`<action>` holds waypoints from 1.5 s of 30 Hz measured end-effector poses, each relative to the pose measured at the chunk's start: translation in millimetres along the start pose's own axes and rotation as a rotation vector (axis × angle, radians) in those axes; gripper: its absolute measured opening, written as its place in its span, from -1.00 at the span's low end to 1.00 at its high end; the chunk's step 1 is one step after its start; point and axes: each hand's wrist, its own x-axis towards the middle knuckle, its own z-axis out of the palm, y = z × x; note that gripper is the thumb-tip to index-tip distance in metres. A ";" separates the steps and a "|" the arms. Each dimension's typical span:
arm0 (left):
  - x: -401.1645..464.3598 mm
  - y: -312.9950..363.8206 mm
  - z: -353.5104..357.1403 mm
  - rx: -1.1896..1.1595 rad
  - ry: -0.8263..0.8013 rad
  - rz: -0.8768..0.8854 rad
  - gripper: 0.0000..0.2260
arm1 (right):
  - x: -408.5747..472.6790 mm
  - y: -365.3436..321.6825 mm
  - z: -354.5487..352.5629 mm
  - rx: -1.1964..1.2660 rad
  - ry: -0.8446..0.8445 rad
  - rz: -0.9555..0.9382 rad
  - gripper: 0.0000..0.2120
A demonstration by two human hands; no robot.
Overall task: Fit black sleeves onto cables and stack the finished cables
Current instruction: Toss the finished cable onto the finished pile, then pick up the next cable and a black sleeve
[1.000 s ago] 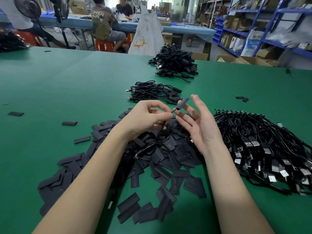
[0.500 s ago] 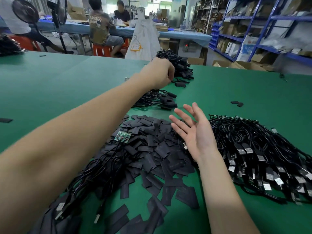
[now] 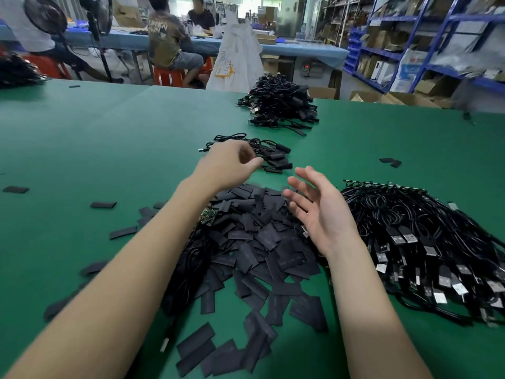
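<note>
Left hand [image 3: 228,165], fingers loosely curled and holding nothing, has drawn back from the small finished-cable stack [image 3: 269,155] toward the sleeve pile [image 3: 262,242], its cable delivered; right hand [image 3: 319,212] waits open.

Green table [image 3: 109,149] carries sleeves [image 3: 262,242] and cables [image 3: 426,242].

Left hand [image 3: 228,162] loosely curled over small cable stack [image 3: 269,157], right hand [image 3: 319,212] spread (palm up), sleeve heap [image 3: 259,242] below
</note>
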 end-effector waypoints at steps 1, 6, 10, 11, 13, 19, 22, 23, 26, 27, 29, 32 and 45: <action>-14.1 -4.5 -4.4 -0.037 0.029 -0.026 -0.79 | -0.4 0.2 0.3 -0.015 -0.001 0.000 -0.80; -57.7 -25.1 -11.3 0.038 0.054 -0.168 -0.70 | -1.1 2.2 3.6 -0.109 0.004 -0.020 -0.83; -73.0 -39.1 -6.8 0.312 0.081 -0.164 -0.66 | -0.1 5.4 9.5 -0.222 0.011 -0.025 -0.84; -75.4 -42.9 -5.5 0.344 0.073 -0.165 -0.65 | -0.3 6.7 11.2 -0.235 0.004 -0.025 -0.85; -76.5 -47.1 -2.2 0.376 0.068 -0.169 -0.64 | -0.5 9.3 15.4 -0.259 -0.014 -0.026 -0.86; -71.8 -43.3 1.2 0.365 0.062 -0.169 -0.57 | -4.9 19.7 32.9 -0.397 -0.071 -0.064 -0.91; -71.4 -37.0 -2.4 0.192 0.115 -0.195 -0.45 | -8.6 23.3 40.9 -0.513 -0.113 -0.126 -0.88; -70.0 -33.4 -3.9 0.101 0.153 -0.197 -0.42 | -9.8 24.3 43.9 -0.558 -0.129 -0.138 -0.85; -64.7 -23.5 -5.7 -0.123 0.248 -0.185 -0.38 | -14.3 28.5 54.9 -0.576 -0.212 -0.092 -0.85; -64.3 -21.0 -5.2 -0.182 0.272 -0.180 -0.38 | -16.0 29.5 58.1 -0.530 -0.245 -0.061 -0.86; -63.9 -18.9 -3.9 -0.261 0.328 -0.197 -0.38 | -18.9 29.7 62.4 -0.411 -0.275 -0.005 -0.88; -62.3 -20.0 -3.1 -0.327 0.335 -0.286 -0.36 | -19.7 27.1 61.9 -0.321 -0.244 0.027 -0.88; -62.0 -7.8 13.7 -0.517 0.341 -0.307 -0.31 | -20.3 21.9 58.2 -0.206 -0.260 0.141 -0.91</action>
